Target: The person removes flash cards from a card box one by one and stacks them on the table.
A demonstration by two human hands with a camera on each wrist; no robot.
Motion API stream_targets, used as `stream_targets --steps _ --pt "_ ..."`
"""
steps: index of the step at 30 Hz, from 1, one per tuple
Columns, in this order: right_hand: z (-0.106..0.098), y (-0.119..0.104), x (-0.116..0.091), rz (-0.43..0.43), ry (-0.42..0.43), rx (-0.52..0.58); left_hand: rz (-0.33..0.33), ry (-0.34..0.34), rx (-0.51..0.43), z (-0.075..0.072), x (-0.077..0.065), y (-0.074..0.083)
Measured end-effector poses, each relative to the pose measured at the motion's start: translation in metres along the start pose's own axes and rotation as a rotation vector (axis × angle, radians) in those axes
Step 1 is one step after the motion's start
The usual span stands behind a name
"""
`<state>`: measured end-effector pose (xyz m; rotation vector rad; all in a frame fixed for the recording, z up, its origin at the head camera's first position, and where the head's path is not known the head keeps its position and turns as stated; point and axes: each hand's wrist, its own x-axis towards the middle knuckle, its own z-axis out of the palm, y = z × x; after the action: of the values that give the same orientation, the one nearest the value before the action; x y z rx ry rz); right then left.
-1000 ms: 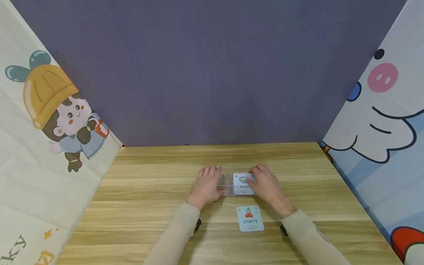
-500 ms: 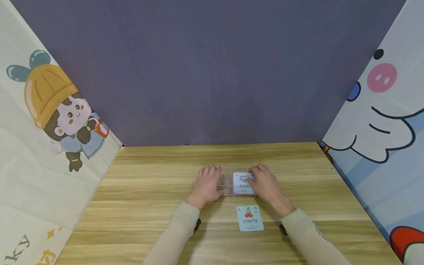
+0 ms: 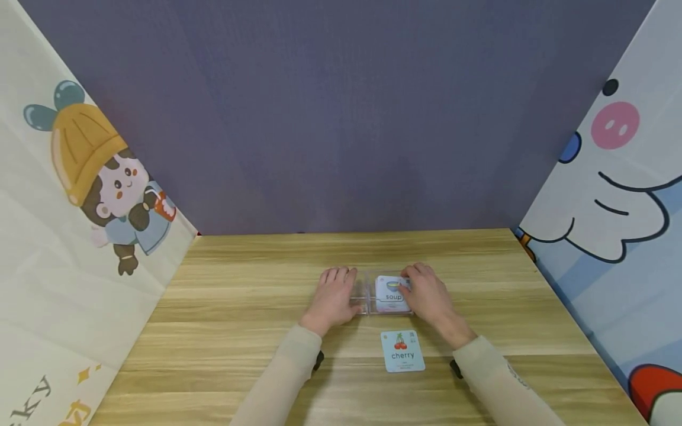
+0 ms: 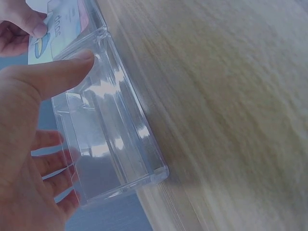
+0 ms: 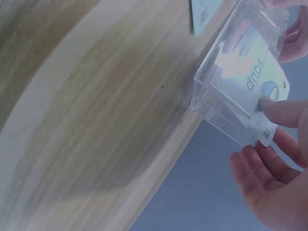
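Observation:
A clear plastic box (image 3: 361, 291) with two compartments lies on the table. My left hand (image 3: 331, 299) holds its left half, thumb at the near side and fingers along the far side in the left wrist view. That left compartment shows no card. In the right compartment is a white "soup" card (image 5: 250, 72) with a bowl picture, a pinkish card edge showing beneath it. My right hand (image 3: 428, 296) pinches the soup card at its upper right corner, thumb on the printed face, and its far edge sticks up past the box wall in the right wrist view.
A light-blue "cherry" card (image 3: 402, 352) lies face up on the wooden table (image 3: 240, 343), just in front of the box. A dark panel (image 3: 341, 118) rises behind the table, with cartoon-printed cloths at both sides.
The soup card has shifted slightly upward and away in my right hand's pinch, and a pinkish edge now shows below it. Both hands stay in nearly the same place.

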<state>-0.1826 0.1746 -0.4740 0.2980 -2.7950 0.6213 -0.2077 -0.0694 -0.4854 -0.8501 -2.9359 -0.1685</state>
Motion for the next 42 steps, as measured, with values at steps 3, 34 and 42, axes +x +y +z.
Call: stream_targets --steps 3,34,42 --pt "-0.001 -0.001 0.000 -0.002 0.011 -0.001 -0.001 0.002 -0.010 0.000 0.000 0.000" --pt "-0.013 -0.008 0.001 0.042 0.066 0.172 -0.004 -0.002 -0.004 0.000 0.000 0.000" --pt "-0.015 -0.010 0.001 0.019 0.094 0.201 -0.006 -0.010 -0.013 0.000 0.000 0.000"
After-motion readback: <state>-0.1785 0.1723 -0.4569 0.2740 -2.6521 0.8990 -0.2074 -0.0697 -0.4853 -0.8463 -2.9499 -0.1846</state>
